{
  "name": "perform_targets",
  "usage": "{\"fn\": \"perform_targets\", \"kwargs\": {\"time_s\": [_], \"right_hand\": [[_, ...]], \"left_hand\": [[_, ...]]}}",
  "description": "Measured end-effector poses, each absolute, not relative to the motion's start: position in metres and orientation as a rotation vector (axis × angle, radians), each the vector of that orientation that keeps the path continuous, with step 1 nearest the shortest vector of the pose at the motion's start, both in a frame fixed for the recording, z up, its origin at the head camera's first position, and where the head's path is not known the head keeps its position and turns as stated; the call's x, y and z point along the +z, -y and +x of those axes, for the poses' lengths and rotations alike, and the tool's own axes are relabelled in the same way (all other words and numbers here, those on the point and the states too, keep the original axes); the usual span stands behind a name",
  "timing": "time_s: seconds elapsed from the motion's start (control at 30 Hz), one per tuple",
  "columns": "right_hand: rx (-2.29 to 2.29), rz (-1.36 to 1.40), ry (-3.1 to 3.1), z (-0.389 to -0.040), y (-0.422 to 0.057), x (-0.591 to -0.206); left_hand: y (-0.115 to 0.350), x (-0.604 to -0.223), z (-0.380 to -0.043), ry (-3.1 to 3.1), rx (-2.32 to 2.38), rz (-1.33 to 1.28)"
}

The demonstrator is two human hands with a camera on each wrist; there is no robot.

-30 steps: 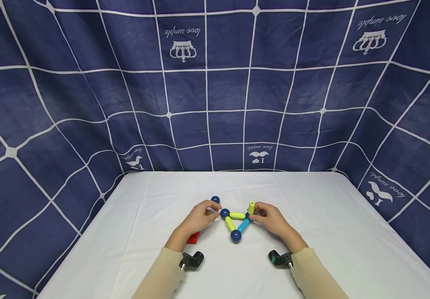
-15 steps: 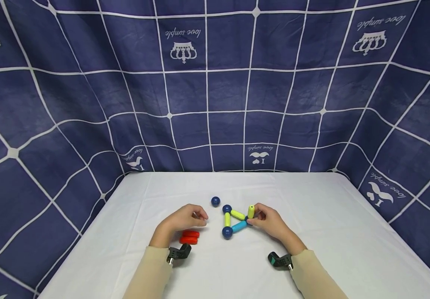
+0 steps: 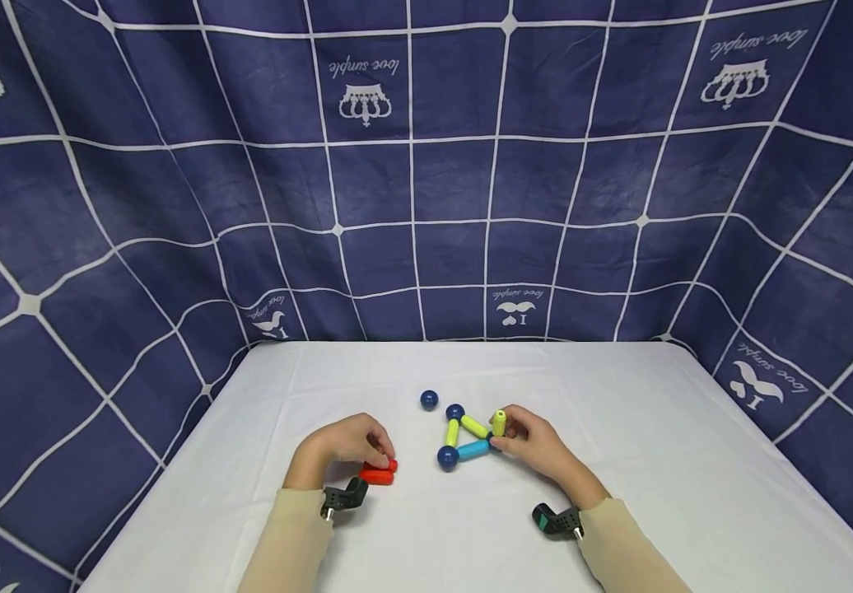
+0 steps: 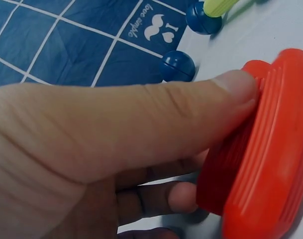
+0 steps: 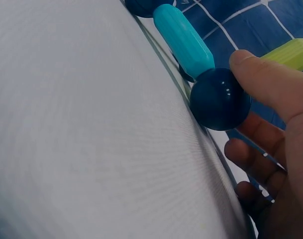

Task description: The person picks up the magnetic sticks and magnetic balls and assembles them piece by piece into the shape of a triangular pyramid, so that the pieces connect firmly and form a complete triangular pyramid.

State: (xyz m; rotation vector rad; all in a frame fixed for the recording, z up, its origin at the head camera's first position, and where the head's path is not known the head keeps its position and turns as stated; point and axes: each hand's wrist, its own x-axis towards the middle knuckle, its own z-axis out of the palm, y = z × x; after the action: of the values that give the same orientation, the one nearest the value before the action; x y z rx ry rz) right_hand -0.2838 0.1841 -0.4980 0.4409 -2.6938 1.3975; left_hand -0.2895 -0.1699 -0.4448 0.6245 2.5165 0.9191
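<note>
Rod (image 4: 226,164), red, nearer the table's (image 3: 619,395) left edge than its right; can't tell if lifted. Second red rod (image 3: 377,477) right beside it. Left hand (image 3: 356,439) pinches the first, thumb on its ridged side. Right hand (image 3: 538,436) holds the corner ball (image 5: 220,99) of a triangle (image 3: 473,449) about midway between left and right edges. Rods probably hard plastic: light, stiff, not fragile, ridges help grip; take mid-length. Ball looks smooth, may slip; pinch across its middle.

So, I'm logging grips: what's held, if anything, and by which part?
Left hand: the farther red stick, thumb toward its right end. Right hand: the triangle frame, by the blue ball at its right corner; unclear whether also the raised green stick.
</note>
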Motion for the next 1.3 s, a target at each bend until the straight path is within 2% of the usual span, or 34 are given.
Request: {"fn": "perform_targets", "kwargs": {"time_s": [0.5,1.3], "right_hand": [[1.451,0.534,2.666,-0.28,-0.183,-0.495],[1.442,0.562,2.681,-0.277,-0.18,-0.491]], "left_hand": [[0.168,-0.447,-0.289,-2.57,0.946,0.535],[0.123,-0.445,-0.293,-2.465,1.464,0.729]]}}
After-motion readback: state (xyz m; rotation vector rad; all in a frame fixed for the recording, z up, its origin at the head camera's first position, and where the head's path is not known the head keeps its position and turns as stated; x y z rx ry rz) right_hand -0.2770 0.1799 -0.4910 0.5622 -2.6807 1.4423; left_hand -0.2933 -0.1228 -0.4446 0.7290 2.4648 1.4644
